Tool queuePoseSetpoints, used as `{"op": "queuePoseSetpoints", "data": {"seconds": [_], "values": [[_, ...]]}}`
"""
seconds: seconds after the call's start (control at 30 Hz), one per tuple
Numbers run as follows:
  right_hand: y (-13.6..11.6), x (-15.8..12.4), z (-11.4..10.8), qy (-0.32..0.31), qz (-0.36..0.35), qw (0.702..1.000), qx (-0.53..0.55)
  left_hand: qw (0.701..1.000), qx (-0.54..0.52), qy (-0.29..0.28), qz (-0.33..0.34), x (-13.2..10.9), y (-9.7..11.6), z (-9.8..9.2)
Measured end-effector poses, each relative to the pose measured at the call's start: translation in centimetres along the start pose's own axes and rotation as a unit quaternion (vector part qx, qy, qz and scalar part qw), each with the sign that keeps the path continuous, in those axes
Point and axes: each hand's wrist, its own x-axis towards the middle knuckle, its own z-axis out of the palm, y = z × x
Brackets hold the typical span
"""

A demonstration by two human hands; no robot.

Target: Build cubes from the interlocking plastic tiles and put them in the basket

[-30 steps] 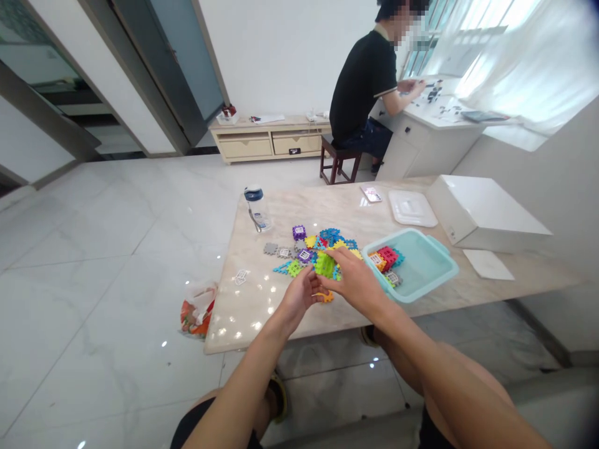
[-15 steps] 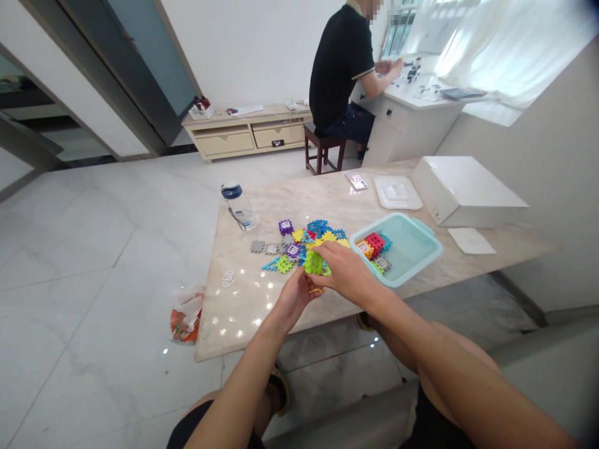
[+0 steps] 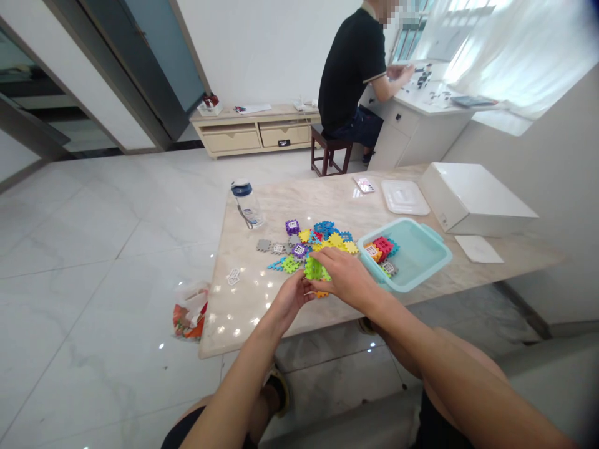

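My left hand [image 3: 289, 298] and my right hand [image 3: 345, 276] meet over the near part of a marble table [image 3: 243, 312]. Together they grip a green block assembly [image 3: 313, 269] with an orange piece [image 3: 321, 294] under it; fingers of both hands are curled round it. Just beyond lies a pile of coloured interlocking tiles [image 3: 318, 240], with grey tiles [image 3: 271, 247] to its left. A teal tub [image 3: 416, 257] at my right hand's side holds a red cube [image 3: 384, 245] and other blocks.
A water bottle [image 3: 248, 203] stands at the table's far left. A white lid [image 3: 405, 196], a white box [image 3: 472, 199] and a paper sheet [image 3: 478, 248] lie at the right. A plastic bag [image 3: 188, 312] sits on the floor. Another person [image 3: 355, 75] sits at a far desk.
Both hands stay closed on the green block assembly, with small shifts of the fingers. The camera view has swung slightly, so the table sits a little differently in frame.
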Motion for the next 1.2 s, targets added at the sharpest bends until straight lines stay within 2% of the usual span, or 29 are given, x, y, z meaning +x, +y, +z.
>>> {"op": "queuePoseSetpoints", "data": {"seconds": [0.33,0.53,0.77,0.93,1.07,1.2], "values": [[-0.2,-0.1,0.3,0.014,-0.004,1.000,-0.004,0.999,0.024,-0.004,0.033,-0.4,0.5,-0.2],[0.2,0.1,0.2,0.014,-0.003,1.000,-0.006,0.999,0.028,-0.004,0.022,-0.1,0.7,0.0],[0.5,0.3,-0.1,-0.004,-0.014,1.000,-0.023,0.999,0.034,0.021,0.007,0.4,1.0,0.1],[0.6,0.1,-0.3,-0.002,-0.011,1.000,-0.022,0.999,-0.010,0.033,0.006,0.5,0.9,0.3],[0.7,0.1,-0.5,0.004,-0.010,1.000,-0.024,0.997,-0.066,0.043,0.027,0.4,1.7,0.4],[0.8,0.1,-0.8,0.006,0.012,1.000,-0.027,0.995,-0.047,0.068,0.053,0.4,2.8,0.0]]}}
